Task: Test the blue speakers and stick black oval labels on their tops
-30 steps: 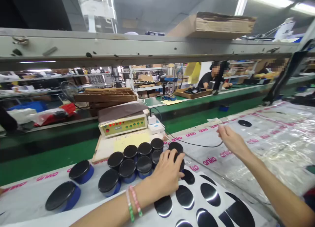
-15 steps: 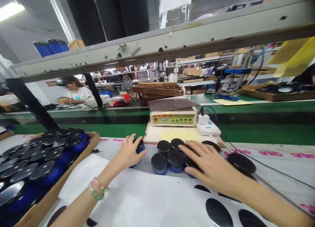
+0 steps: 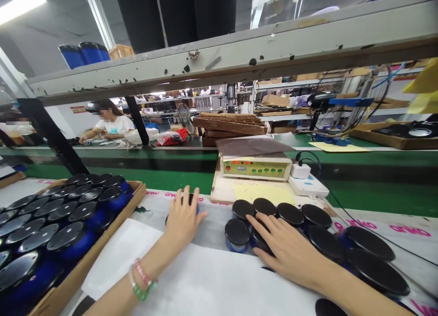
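Black-topped blue cylinders [image 3: 237, 231] stand clustered on the near bench [image 3: 212, 227], right of a wooden tray [image 3: 140, 187] packed with more and just below a control box [image 3: 256, 167]. Left hand [image 3: 183, 220] closes over a lone cylinder [image 3: 197, 209] from above, fingers curled down its side for a steady hold. Right hand [image 3: 287, 252] lies spread across the cluster; whether it grips anything cannot be told.

I see a wooden tray [image 3: 102, 236] of capped jars [image 3: 66, 237] at nine o'clock, more jars [image 3: 290, 214] grouped at three, and a control box [image 3: 256, 168] behind them at twelve.
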A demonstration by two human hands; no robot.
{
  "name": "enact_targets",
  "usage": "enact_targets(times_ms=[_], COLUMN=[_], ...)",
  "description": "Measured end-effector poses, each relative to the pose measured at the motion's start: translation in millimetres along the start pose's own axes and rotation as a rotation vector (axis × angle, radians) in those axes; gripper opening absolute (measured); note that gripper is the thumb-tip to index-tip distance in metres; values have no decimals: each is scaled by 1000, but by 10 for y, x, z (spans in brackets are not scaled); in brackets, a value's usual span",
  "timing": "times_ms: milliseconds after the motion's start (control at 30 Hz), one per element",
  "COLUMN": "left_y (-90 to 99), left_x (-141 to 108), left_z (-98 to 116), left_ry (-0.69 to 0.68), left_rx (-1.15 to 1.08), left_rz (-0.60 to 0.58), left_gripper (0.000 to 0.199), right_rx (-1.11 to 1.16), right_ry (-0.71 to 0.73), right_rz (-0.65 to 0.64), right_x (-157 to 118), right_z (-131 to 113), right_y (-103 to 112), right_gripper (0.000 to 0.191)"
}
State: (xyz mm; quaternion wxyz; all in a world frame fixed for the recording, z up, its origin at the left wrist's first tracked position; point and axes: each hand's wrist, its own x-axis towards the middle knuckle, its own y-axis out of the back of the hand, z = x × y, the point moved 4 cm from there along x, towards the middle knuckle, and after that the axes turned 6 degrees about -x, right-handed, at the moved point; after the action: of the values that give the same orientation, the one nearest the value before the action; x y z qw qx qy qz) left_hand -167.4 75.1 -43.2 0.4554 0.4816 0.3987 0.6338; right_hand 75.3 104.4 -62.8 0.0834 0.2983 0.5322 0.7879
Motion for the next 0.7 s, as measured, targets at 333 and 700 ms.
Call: enact_targets(times_ms=[333, 700], left_y=[-368, -387], left_x=[-407, -335], left_z=[627, 557], left_ry=[-389, -265], left_rx=[-589, -849], left_rz=[-271, -219], left_gripper=[68, 70], right_rx=[366, 654], right_ry=[-83, -248], right_rz=[-199, -59], right_x=[-12, 158], right_z=[108, 318], right_y=[129, 489], right_gripper=[45, 32])
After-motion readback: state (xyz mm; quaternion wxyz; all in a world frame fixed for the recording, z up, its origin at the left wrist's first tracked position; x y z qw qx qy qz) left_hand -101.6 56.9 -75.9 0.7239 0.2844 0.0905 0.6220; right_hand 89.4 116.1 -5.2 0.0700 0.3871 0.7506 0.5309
